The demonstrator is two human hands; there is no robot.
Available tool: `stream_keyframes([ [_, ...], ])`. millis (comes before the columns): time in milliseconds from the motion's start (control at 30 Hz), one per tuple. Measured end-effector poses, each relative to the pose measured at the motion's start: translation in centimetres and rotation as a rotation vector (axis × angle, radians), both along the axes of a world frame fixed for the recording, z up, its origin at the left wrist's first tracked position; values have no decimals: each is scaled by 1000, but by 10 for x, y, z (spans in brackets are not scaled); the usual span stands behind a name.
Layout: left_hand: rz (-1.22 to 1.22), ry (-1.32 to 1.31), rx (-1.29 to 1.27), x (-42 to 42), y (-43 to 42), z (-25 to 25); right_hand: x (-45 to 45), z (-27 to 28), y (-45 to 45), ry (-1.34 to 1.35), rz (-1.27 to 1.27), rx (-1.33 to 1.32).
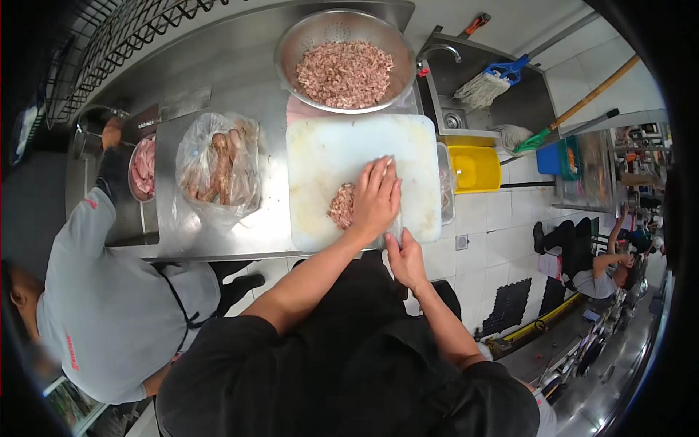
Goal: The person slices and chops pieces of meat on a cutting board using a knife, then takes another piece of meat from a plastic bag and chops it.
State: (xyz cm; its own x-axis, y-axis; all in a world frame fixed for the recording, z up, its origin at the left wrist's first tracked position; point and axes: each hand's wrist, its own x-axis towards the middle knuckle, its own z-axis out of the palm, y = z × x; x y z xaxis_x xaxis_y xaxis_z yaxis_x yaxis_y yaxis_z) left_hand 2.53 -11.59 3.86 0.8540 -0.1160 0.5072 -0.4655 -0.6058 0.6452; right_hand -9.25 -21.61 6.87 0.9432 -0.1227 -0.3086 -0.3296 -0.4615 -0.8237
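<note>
On the white cutting board (pixel 313 146) lies a small heap of chopped meat (pixel 341 207). My left hand (pixel 377 195) rests flat just right of the heap, fingers stretched out over the blade of a knife (pixel 395 224). Much of the blade is hidden under that hand. At the board's near edge my right hand (pixel 408 262) is closed round the knife's handle, which is mostly covered by the fingers. Behind the board stands a large steel colander (pixel 285 54) holding plenty of chopped meat (pixel 346 73).
Left of the board is a clear plastic bag (pixel 247 149) with meat pieces. A co-worker (pixel 124 306) in grey reaches toward a sink beside a bowl of meat (pixel 144 167). To the right are a yellow tub (pixel 473 167), a sink (pixel 495 102) and mops.
</note>
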Motion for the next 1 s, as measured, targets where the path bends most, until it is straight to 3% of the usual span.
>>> stream_keyframes([
  [200, 21, -165, 11, 145, 11, 61, 131, 40, 11, -293, 27, 98],
  [267, -28, -97, 11, 215, 19, 47, 168, 73, 7, 42, -26, 241],
  [333, -49, -56, 0, 253, 27, 41, 171, 81, -12, 77, 13, 282],
  [400, 172, 323, 436, 262, 33, 46, 149, 89, -39, 131, 130, 105],
  [433, 179, 345, 440, 265, 40, 46, 132, 59, -59, -35, 142, 1],
  [500, 58, 99, 457, 270, 56, 44, 99, 40, -98, -256, 277, -167],
  [567, 69, 162, 401, 275, 63, 39, 80, 25, -129, -232, 314, -267],
  [633, 90, 215, 338, 269, 67, 34, 72, 13, -143, -222, 356, -373],
  [700, 118, -14, 223, 256, 67, 30, 75, 2, -151, -261, 381, -675],
  [733, 145, -15, 237, 238, 66, 41, 80, -2, -150, -276, 403, -659],
  [800, 149, -198, 26, 185, 59, 57, 87, -11, -139, -377, 426, -779],
  [1000, 358, 275, 30, 8, 108, -21, 83, -22, -98, -386, 745, -723],
])
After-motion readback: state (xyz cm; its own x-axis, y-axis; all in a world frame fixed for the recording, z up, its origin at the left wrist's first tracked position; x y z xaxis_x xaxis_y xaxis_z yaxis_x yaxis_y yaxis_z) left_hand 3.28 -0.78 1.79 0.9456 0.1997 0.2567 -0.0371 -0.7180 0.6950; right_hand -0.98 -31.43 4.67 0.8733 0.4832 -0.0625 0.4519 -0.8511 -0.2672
